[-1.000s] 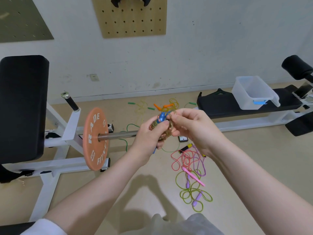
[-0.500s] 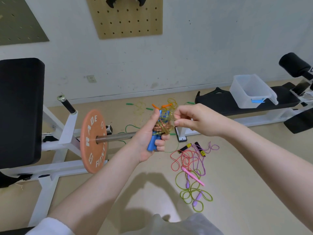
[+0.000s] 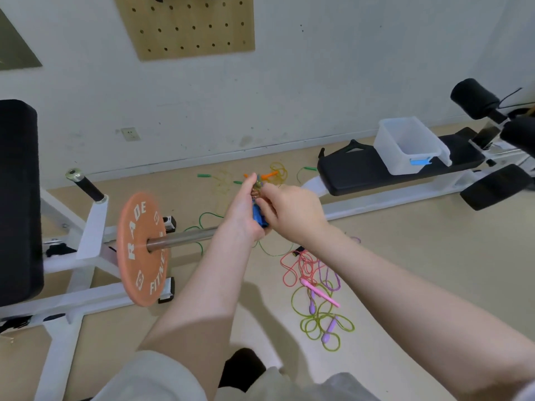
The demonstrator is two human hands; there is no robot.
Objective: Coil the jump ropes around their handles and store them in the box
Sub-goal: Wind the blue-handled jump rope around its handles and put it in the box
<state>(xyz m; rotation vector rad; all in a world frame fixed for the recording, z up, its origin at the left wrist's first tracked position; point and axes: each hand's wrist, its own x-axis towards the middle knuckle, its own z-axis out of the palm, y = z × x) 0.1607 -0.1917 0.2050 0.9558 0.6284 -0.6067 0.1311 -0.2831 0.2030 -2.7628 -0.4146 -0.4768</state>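
Note:
My left hand [image 3: 241,211] grips the blue handles [image 3: 257,217] of a jump rope, held upright, with a brownish coil of rope [image 3: 257,188] wound round their upper part. My right hand [image 3: 289,211] is pressed against the bundle from the right, its fingers curled on the handles and coil. A clear plastic box [image 3: 406,147] with a blue latch sits on the black bench at the right. On the floor lie a pink rope [image 3: 301,270], a yellow-green rope with purple handles [image 3: 321,319], a green rope [image 3: 208,224] and an orange-handled yellow rope [image 3: 275,175].
A barbell with an orange weight plate [image 3: 142,247] juts out at the left on a white rack [image 3: 86,233]. The black padded bench [image 3: 364,172] with a white frame runs along the right. A pegboard [image 3: 188,24] hangs on the wall.
My right hand has moved in from the rope's end and closed against the bundle. The view has shifted left and my hands sit farther out.

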